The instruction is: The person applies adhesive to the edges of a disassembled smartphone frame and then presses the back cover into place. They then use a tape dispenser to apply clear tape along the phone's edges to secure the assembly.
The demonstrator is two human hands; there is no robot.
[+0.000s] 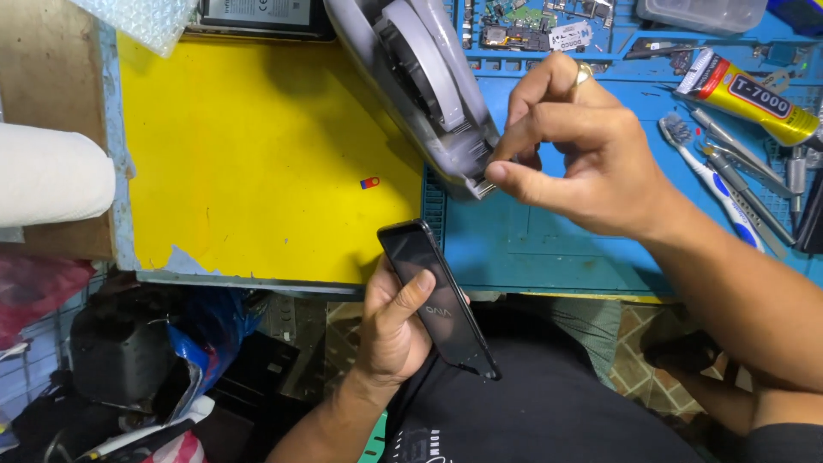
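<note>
Fingers of our right hand [583, 163] pinch the tape end at the grey dispenser [429, 86] on the tabletop [549, 249], while our left hand [394, 330] grips the black phone [441, 300] by its edges below the tabletop's edge; we judge it stiff, slippery, fragile.

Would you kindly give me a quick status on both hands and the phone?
Left hand grips dark phone, thumb on its face. Right hand pinches at tape dispenser mouth. Nothing between them.
</note>
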